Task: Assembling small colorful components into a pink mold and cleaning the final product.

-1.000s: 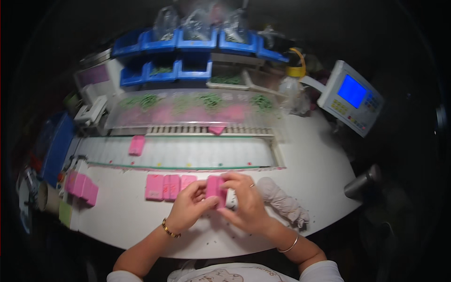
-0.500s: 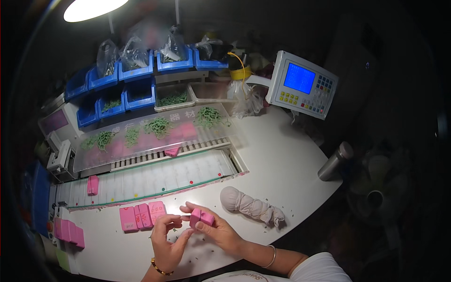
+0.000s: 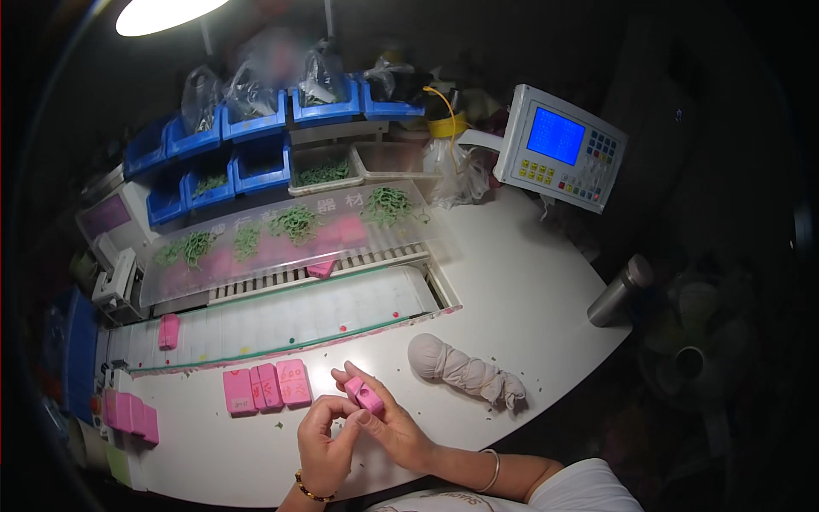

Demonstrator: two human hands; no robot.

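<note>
My right hand (image 3: 401,437) is closed around a small pink block (image 3: 368,399) with a groove across it and a dark hole in its face. Close against that block, my left hand (image 3: 326,442) has its thumb and forefinger brought together in a pinch; whatever lies between the tips is too small to make out. Left of my hands, three pink blocks (image 3: 266,386) with red handwriting lie in a row on the white table (image 3: 512,290). Small green bits are scattered on the tabletop near my hands.
A white segmented belt (image 3: 256,316) carries one pink block (image 3: 169,331). Behind it, a clear sheet (image 3: 337,252) bears green heaps, below blue bins (image 3: 256,124). Rightward are a twisted cloth bundle (image 3: 465,373), a steel flask (image 3: 616,299) and a control panel (image 3: 559,149). More pink blocks (image 3: 132,416) sit far left.
My left hand has moved right, its fingers coming together close to the block. The block is tilted differently in my right hand, its hole now showing. The whole view has shifted slightly.
</note>
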